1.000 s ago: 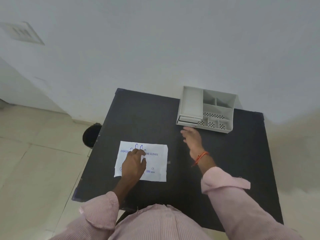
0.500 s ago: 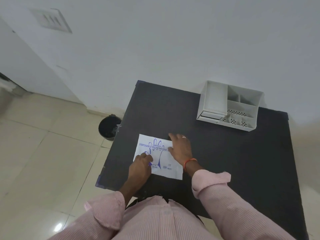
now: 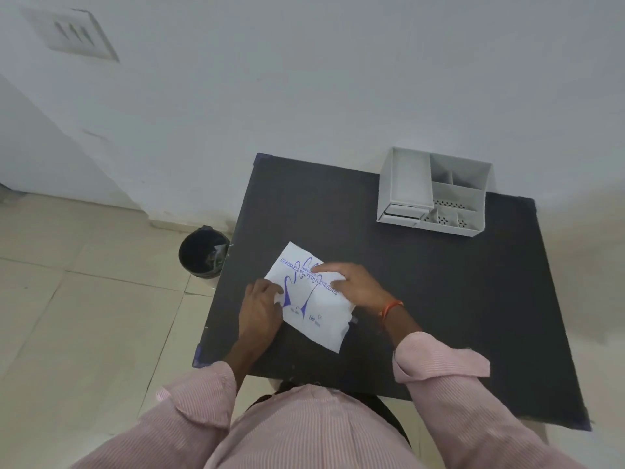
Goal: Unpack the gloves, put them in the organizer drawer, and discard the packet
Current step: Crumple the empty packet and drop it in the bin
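- The flat white packet (image 3: 313, 299) is pinched at its near-left edge by the left hand (image 3: 258, 311).
- Its far-right part is pressed by the right hand (image 3: 358, 287), fingers spread flat.
- It is borne on a matte black worktop (image 3: 439, 299).

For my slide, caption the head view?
Both hands on glove packet; organizer and bin wait.

There is one packet (image 3: 313, 296) near the left edge of the desk (image 3: 439, 299). There is one organizer (image 3: 436, 192) at the far right corner, with one drawer (image 3: 404, 211) in its front. Two hands are over the desk: one left hand (image 3: 258, 316) and one right hand (image 3: 358, 286). One bin (image 3: 203, 253) stands on the floor beside the left edge.
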